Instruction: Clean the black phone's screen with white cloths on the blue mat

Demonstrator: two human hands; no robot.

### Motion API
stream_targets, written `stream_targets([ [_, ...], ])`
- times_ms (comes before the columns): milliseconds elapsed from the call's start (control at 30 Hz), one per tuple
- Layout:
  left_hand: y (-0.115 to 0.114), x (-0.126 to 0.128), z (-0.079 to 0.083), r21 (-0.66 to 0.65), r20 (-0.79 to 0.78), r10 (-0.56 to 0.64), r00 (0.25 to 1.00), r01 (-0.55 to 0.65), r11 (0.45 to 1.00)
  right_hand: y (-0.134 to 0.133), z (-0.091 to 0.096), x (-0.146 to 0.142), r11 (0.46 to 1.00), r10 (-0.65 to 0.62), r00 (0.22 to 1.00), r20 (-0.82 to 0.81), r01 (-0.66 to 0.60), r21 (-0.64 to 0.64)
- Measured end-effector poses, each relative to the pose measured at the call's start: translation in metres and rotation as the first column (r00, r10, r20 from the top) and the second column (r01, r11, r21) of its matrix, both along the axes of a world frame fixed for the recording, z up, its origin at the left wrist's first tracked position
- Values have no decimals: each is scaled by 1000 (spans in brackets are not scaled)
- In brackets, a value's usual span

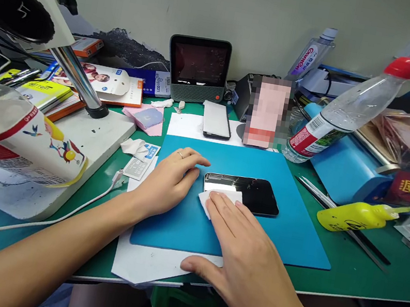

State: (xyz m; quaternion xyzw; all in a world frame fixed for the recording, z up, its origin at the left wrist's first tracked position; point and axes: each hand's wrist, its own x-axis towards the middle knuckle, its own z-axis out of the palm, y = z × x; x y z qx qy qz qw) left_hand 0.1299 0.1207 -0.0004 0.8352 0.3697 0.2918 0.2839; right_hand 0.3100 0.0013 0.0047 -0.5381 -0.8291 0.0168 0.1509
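At the mat's (296, 242) middle, a phone (263, 195) is partly covered by tissue (203, 201), pressed beneath the extended fingers of the right hand (248, 247); over the mat's left side, nothing is gripped by the left hand's (172, 182) loosely curled fingers. Wiping seems under way; what remains cannot be told.

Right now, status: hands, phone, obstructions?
Right hand on white wipe. Left hand beside phone, apparently empty. Phone flat on blue mat, near-left part covered by wipe.

Two hands (167, 181) (247, 250), three drink bottles (21, 144) (307, 60) (340, 116), one mat (300, 243)
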Motion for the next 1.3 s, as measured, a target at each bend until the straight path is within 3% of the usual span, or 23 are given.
stream_targets([
  [200,2,0,-3,20,13,-18,1000,17,1000,37,1,-18,998,-20,999,29,22,-58],
  [400,1,-2,-2,16,-1,-54,999,54,998,12,-9,-36,993,-112,992,62,113,-13],
  [500,-2,-3,4,31,-5,-186,983,186,982,-3,-9,-28,997,-83,995,55,83,6],
  [600,-7,-4,12,58,-30,-370,928,372,927,-9,-6,-10,998,-54,996,70,54,10],
  [667,-9,-5,15,78,-45,-421,906,424,903,-10,-4,6,998,-65,994,83,65,-4],
  [833,-8,-5,10,107,-35,-313,949,315,943,-6,-6,47,978,-203,973,107,207,-21],
  [967,-7,-4,4,94,-15,-185,983,186,978,7,-8,55,958,-270,956,119,279,-67],
  [1167,-8,0,3,36,-1,-91,996,91,995,31,-4,24,921,-347,933,96,358,-154],
  [1300,-7,1,3,0,39,-115,993,115,993,36,0,-10,943,-271,962,43,274,-189],
])
